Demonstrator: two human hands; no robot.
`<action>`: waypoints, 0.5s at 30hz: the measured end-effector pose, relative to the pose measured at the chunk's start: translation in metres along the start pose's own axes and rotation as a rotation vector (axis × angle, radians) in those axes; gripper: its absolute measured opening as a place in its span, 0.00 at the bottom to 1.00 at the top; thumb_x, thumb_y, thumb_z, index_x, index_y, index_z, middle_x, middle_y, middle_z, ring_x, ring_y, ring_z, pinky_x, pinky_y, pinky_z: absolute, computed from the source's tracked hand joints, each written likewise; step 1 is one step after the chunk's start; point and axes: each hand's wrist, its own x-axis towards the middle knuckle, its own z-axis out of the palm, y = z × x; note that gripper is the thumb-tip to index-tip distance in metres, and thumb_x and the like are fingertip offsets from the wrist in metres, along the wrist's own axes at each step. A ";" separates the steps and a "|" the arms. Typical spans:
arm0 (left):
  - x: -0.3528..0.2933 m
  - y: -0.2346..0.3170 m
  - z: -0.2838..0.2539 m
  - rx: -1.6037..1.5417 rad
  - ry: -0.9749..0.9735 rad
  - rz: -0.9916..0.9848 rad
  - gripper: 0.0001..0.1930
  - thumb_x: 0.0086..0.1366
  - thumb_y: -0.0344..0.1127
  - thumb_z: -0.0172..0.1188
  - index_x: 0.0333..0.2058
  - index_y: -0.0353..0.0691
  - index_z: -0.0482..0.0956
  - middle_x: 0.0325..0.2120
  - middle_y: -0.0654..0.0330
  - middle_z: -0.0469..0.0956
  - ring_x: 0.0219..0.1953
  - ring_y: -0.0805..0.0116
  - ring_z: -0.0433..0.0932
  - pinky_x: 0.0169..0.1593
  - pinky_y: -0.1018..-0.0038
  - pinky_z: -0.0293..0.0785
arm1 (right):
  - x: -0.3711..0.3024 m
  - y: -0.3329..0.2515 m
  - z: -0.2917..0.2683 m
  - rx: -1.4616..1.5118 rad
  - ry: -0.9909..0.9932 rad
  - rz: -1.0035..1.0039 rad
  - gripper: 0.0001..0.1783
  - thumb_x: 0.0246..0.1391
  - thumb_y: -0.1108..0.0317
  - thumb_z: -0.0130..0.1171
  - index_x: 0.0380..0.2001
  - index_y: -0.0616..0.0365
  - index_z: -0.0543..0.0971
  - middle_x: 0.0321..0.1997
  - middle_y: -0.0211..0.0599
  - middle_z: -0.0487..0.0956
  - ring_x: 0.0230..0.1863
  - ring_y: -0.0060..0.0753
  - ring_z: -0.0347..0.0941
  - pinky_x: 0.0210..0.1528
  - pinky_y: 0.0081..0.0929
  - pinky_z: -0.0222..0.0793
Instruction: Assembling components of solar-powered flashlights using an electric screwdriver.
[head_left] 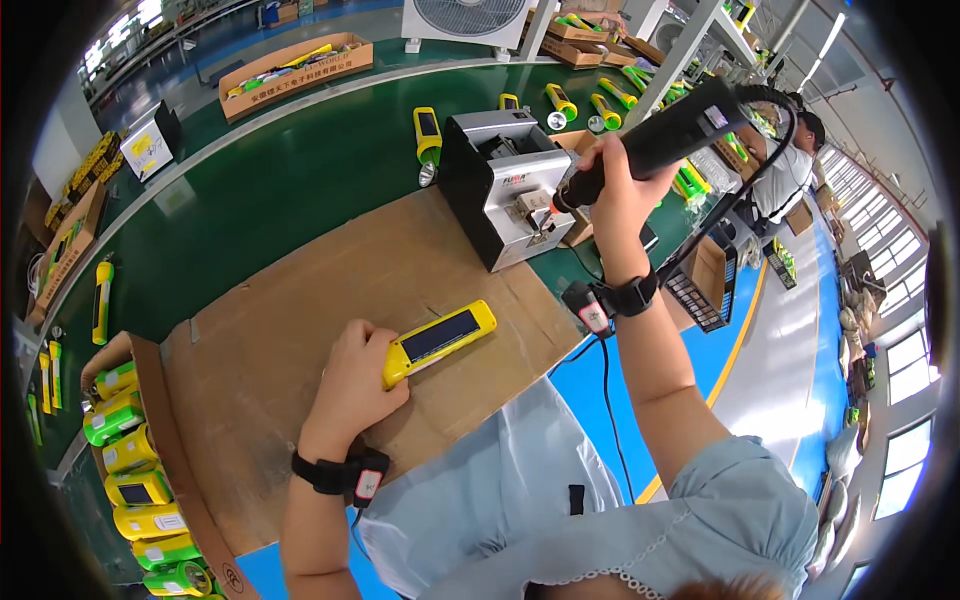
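My left hand [355,385] is closed around one end of a yellow flashlight [441,337] with a dark solar panel facing up. The flashlight rests on a flat cardboard sheet [260,370]. My right hand [622,195] grips a black electric screwdriver [670,135] from which a coiled cable runs. Its tip points down and left to the front opening of a grey and black screw feeder [485,200]. Whether the tip touches a screw there is too small to tell. A black strap with a small device sits on each of my wrists.
At the left edge stands a carton [165,430] filled with several yellow and green flashlights. Another flashlight [428,140] stands beside the feeder, with more along the green bench [330,180]. A black crate [705,280] is at right. Beyond it, a person [785,175] sits at the bench.
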 end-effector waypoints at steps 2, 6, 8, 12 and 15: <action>0.001 -0.001 -0.001 -0.002 0.003 -0.021 0.23 0.42 0.33 0.63 0.41 0.34 0.73 0.38 0.49 0.68 0.42 0.49 0.69 0.47 0.64 0.69 | 0.001 0.014 -0.007 -0.006 -0.001 0.055 0.21 0.51 0.78 0.55 0.42 0.56 0.57 0.24 0.41 0.73 0.20 0.30 0.71 0.24 0.28 0.70; 0.003 -0.002 0.002 0.029 0.015 -0.006 0.24 0.43 0.33 0.63 0.42 0.35 0.74 0.38 0.50 0.69 0.43 0.50 0.70 0.47 0.64 0.69 | -0.002 0.030 -0.017 0.003 -0.091 0.109 0.23 0.50 0.78 0.56 0.44 0.56 0.56 0.24 0.40 0.72 0.20 0.31 0.71 0.23 0.28 0.70; 0.004 -0.001 0.002 0.049 0.030 0.005 0.24 0.43 0.33 0.63 0.42 0.35 0.74 0.38 0.50 0.69 0.43 0.50 0.70 0.47 0.64 0.69 | -0.002 0.029 -0.017 -0.006 -0.127 0.161 0.23 0.49 0.77 0.56 0.44 0.56 0.56 0.25 0.40 0.73 0.20 0.31 0.71 0.23 0.28 0.70; 0.003 -0.002 0.001 0.022 0.027 0.006 0.23 0.44 0.32 0.64 0.42 0.35 0.73 0.40 0.49 0.68 0.44 0.49 0.69 0.48 0.64 0.68 | 0.001 0.020 -0.009 -0.112 -0.240 0.263 0.19 0.47 0.79 0.56 0.40 0.59 0.59 0.21 0.39 0.72 0.17 0.30 0.70 0.20 0.28 0.68; 0.000 -0.004 0.001 0.020 0.039 0.014 0.24 0.45 0.32 0.65 0.43 0.36 0.72 0.40 0.49 0.67 0.44 0.49 0.69 0.49 0.64 0.68 | -0.031 0.008 -0.001 0.036 -0.266 0.348 0.22 0.48 0.76 0.56 0.46 0.59 0.61 0.21 0.38 0.71 0.17 0.31 0.69 0.21 0.30 0.68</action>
